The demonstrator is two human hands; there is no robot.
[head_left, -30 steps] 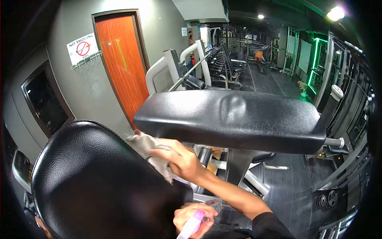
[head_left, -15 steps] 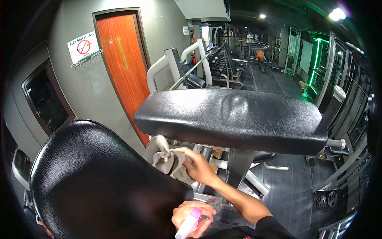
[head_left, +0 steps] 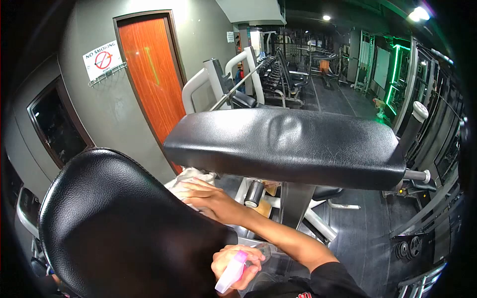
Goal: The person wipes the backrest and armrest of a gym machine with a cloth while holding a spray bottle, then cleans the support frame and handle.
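Note:
My right hand (head_left: 211,201) lies over a pale grey cloth (head_left: 188,178), its fingers extended and pressing it against the upper right edge of a black padded seat part (head_left: 109,208). Part of the cloth is hidden under the palm. Low in the view, my left hand (head_left: 232,260) is closed around a spray bottle with a pink-and-white trigger head (head_left: 231,275). The bottle's clear body shows only partly behind the fingers. Across the middle, just beyond my right hand, stretches a wide black cushioned pad (head_left: 298,144) on a metal post.
A brown door (head_left: 151,79) and a no-smoking sign (head_left: 103,60) are on the left wall. Behind the pad stands a machine with a grey frame (head_left: 218,82), and a dumbbell rack (head_left: 271,74) is farther back. Weight plates (head_left: 408,248) lie at lower right.
My right hand has moved left and up with the cloth, from bunching it in the fingers to spreading over it along the seat's edge. My left hand keeps the spray bottle, almost unmoved.

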